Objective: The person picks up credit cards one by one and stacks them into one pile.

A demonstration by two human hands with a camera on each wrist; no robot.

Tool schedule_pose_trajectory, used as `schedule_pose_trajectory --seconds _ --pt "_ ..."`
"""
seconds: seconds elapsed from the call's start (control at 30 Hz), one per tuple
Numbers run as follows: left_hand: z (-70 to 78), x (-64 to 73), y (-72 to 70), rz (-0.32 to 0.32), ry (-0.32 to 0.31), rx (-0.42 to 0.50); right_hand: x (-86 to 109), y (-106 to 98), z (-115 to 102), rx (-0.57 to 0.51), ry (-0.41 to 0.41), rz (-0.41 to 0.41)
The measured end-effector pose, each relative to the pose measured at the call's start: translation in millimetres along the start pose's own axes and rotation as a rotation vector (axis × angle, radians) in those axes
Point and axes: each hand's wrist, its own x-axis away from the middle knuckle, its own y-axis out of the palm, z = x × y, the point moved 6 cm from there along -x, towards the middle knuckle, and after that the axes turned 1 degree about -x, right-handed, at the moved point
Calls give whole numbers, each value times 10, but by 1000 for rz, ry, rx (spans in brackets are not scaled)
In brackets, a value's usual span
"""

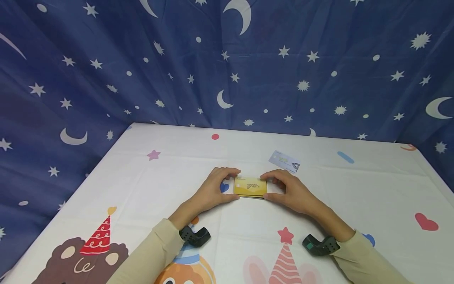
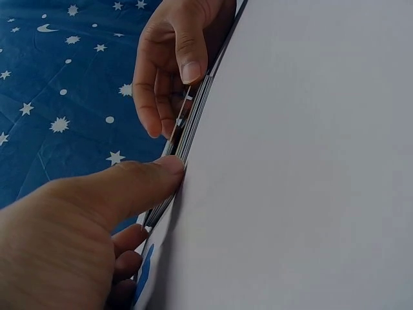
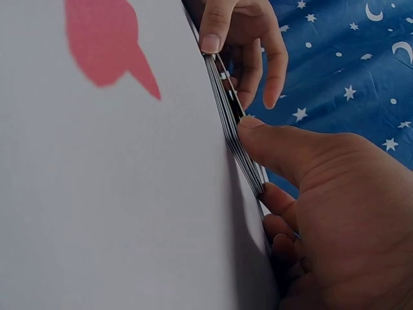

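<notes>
A yellow card (image 1: 250,189) lies face up at the middle of the table, on top of a stack of cards (image 3: 244,158). My left hand (image 1: 217,187) grips the yellow card by its left side, thumb at the near corner and index finger at the far one. On its right side my right hand (image 1: 291,191) holds it the same way. Both wrist views show the stack edge-on, with a narrow dark gap under the top card. A silver-white card (image 1: 284,161) lies apart, just beyond the right hand.
A white cloth with printed cartoon figures covers the table (image 1: 177,165). Behind it hangs a blue curtain (image 1: 198,79) with moons and stars, meeting the table's far edge. Each wrist wears a black camera band (image 1: 195,236).
</notes>
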Motion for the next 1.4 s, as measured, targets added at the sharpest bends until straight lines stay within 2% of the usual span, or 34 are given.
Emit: schedule_pose_trajectory --seconds 0.47,0.93,1.27,1.4 --pt "13 -5 -7 -7 -8 25 -2 19 -32 -6 -46 -45" --pt "9 -2 -4 -8 -15 29 -2 28 -35 9 -51 -47" --pt "10 -9 6 -11 -17 -3 -2 3 -47 -10 -67 -11" --pt "30 -22 7 -16 9 14 0 -6 -67 -10 -96 6"
